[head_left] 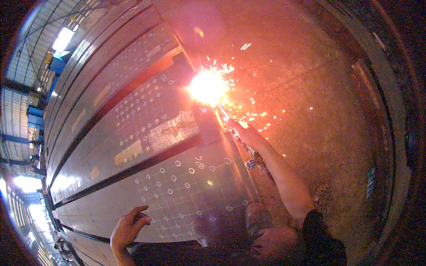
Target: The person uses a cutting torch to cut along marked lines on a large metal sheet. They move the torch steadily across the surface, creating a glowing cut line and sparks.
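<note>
At the plate's edge, a torch (235,131) is being gripped in right-hand fingers (248,135), best kept steady; left fingers (140,215) are being spread.

Marked steel plates (177,177) on floor (310,111)

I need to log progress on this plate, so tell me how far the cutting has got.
Done: the steel plate is gridded and marked with chalk circles. In hand: the right hand holds a torch at the plate's far right edge, where a bright flame throws sparks. The left hand hangs open near the plate's near edge, holding nothing. Left: no circle looks cut out; glare hides any finished cut.
</note>
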{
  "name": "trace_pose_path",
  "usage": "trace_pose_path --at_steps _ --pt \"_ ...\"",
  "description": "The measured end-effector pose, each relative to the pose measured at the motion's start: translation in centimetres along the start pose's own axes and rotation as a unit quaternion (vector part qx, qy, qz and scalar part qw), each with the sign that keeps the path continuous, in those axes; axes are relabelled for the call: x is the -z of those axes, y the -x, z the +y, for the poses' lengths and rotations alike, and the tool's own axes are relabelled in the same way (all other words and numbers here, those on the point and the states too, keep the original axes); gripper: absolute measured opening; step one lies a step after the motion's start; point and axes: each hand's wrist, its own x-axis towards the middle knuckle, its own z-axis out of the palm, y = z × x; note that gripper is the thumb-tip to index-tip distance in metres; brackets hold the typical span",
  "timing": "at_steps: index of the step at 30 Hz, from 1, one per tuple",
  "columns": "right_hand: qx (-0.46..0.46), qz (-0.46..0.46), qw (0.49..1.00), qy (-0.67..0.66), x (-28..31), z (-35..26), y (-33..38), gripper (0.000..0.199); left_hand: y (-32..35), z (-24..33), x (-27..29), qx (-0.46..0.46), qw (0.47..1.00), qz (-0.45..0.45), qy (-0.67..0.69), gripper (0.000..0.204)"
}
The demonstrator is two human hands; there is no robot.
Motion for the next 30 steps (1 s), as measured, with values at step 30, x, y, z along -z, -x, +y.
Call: trace_pose_path --at_steps 30 --pt "-0.127 -0.055 0.990 -0.037 0.7 -0.3 0.6 0.055 0.5 -0.5 -0.1 -0.003 1.000 0.009 0.010 0.041"
